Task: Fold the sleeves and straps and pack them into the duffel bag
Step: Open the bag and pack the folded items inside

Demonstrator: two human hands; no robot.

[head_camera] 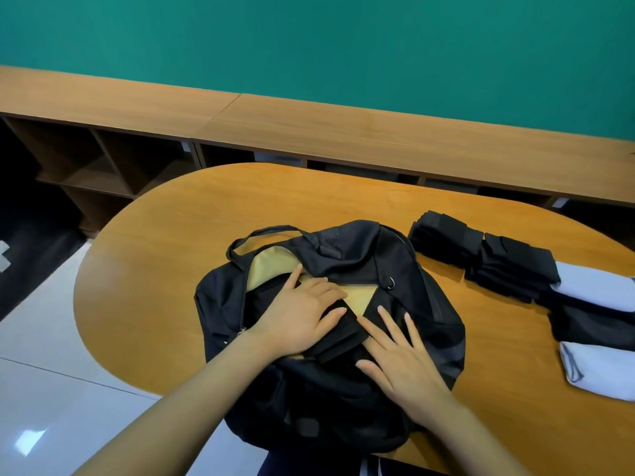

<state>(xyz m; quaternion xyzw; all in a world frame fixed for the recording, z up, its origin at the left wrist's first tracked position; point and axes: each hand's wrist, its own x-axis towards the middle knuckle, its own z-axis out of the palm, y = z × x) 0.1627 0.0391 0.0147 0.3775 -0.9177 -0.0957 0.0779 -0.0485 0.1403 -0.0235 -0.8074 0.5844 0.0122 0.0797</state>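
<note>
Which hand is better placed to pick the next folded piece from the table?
Probably the right hand: it lies flat on the black fabric duffel bag, nearer the folded black and white cloth pieces. The left hand presses a folded black piece inside.

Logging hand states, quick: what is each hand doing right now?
Left hand: open, pressing the folded black fabric piece in the black duffel bag.
Right hand: open, flat on the bag.

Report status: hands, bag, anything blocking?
Both hands open: left hand presses a folded black piece into the open duffel bag, right hand flat beside it. More folded pieces wait on the table. Nothing blocking.
</note>
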